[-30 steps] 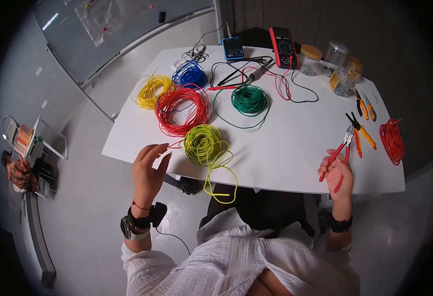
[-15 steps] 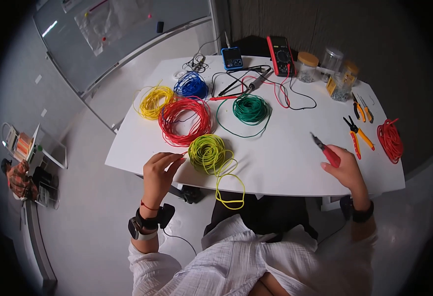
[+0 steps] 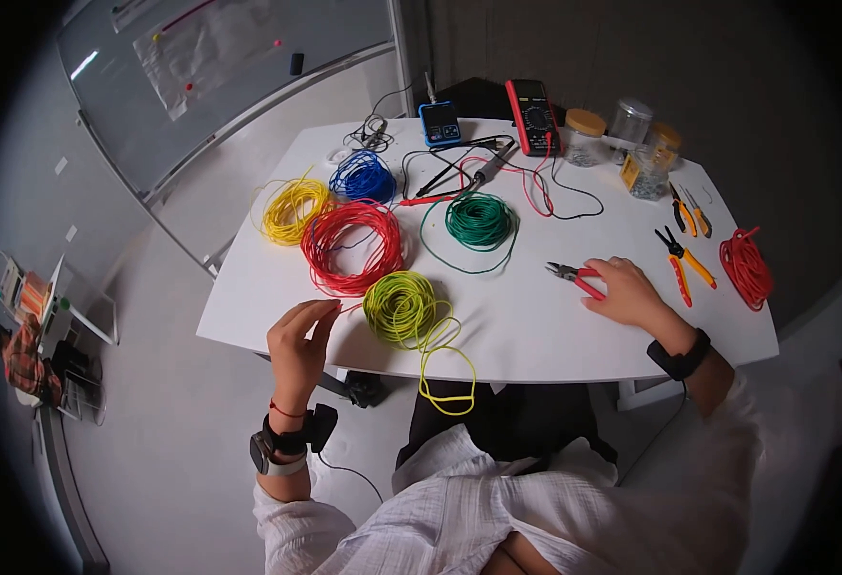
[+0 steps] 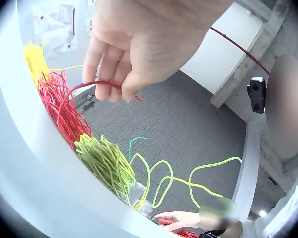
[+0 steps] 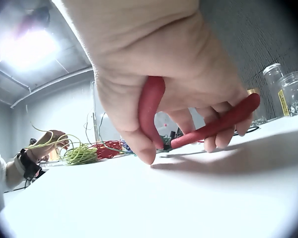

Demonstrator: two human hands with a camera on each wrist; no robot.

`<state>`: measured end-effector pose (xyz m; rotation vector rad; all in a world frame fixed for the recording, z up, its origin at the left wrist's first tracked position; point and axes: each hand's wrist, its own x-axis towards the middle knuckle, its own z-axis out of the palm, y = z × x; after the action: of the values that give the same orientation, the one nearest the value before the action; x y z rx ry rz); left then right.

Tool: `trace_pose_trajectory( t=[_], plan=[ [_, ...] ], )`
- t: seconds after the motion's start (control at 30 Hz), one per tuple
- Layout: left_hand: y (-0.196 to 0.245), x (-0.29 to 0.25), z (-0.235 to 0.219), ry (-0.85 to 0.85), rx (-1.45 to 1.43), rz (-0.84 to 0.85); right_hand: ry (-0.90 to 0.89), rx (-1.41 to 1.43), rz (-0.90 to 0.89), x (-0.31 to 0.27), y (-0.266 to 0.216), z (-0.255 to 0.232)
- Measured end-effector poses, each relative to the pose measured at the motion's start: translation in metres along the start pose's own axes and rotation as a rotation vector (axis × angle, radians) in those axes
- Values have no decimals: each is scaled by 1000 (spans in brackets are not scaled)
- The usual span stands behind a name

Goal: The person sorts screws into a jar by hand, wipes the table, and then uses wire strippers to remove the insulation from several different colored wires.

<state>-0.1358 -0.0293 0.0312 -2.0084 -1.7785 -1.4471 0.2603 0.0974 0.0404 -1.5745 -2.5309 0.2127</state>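
My left hand pinches the free end of a red wire between thumb and fingers, with a short tip sticking out past the thumb. That wire runs back to the red coil lying beyond the hand. Close to the right of my left hand is a yellow-green coil, its loose loops hanging over the table's front edge. My right hand holds red-handled cutting pliers, jaws pointing left, low over the table. In the right wrist view the two red handles stand spread apart within the hand.
Yellow, blue and green coils lie on the white table. Farther back are a multimeter, a blue-framed device and jars. Orange-handled wire strippers and another red coil sit at right.
My right hand has turned palm down and carried the pliers leftward over the table from the right front edge. My left hand has closed thumb and fingers on the red wire's end.
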Motion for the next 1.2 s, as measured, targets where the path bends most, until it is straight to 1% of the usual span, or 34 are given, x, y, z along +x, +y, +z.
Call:
trace_pose_trajectory(
  t=[0.17,0.23,0.3,0.43,0.53,0.57,0.63,0.67,0.7,0.73,0.77,0.83,0.87,0.93,0.97,1.0,1.03,1.07,1.1,1.13,1.17,1.2],
  plan=[
    [3,-7,-1,17,6,32,51,6,-17,0,4,12],
    [5,-10,0,36,6,52,96,9,-67,-1,4,13],
    [6,-7,0,35,5,65,105,14,-61,-1,4,15],
    [7,2,2,52,0,14,125,45,-77,-2,5,18],
    [12,13,0,22,-118,-59,155,42,-72,-5,0,16],
    [14,16,0,28,-109,-69,148,44,-85,-5,-1,15],
    [19,22,2,-34,-268,-213,191,157,-46,-7,-4,11],
    [20,23,4,-50,-301,-236,185,158,-59,-8,-10,7],
    [21,25,7,-43,-295,-244,193,298,-17,-10,-19,0],
    [21,27,10,-60,-302,-216,200,436,29,-11,-28,-6],
    [21,28,14,-78,-312,-185,196,435,25,-12,-36,-11],
    [18,28,18,-85,-286,-163,169,472,-73,-13,-51,-17],
    [14,28,21,-80,-234,-139,170,470,-72,-12,-55,-16],
    [9,29,19,-80,-185,-117,207,458,-224,-12,-61,-10],
    [4,29,15,-90,-89,-111,203,458,-221,-13,-65,-9],
    [2,29,12,-99,8,-104,176,548,-214,-14,-68,-9],
    [8,28,10,-100,7,-105,152,638,-207,-15,-69,-9],
    [20,24,5,-13,118,18,53,842,-140,-15,-63,1],
    [30,18,-1,73,228,139,51,841,-136,-20,-59,1],
    [36,7,-8,40,191,167,-92,1180,-60,-25,-60,-7],
    [42,-3,-14,54,155,246,-240,1514,23,-30,-60,-10],
    [53,-13,-22,22,106,256,-242,1514,28,-35,-59,-9]
  ],
)
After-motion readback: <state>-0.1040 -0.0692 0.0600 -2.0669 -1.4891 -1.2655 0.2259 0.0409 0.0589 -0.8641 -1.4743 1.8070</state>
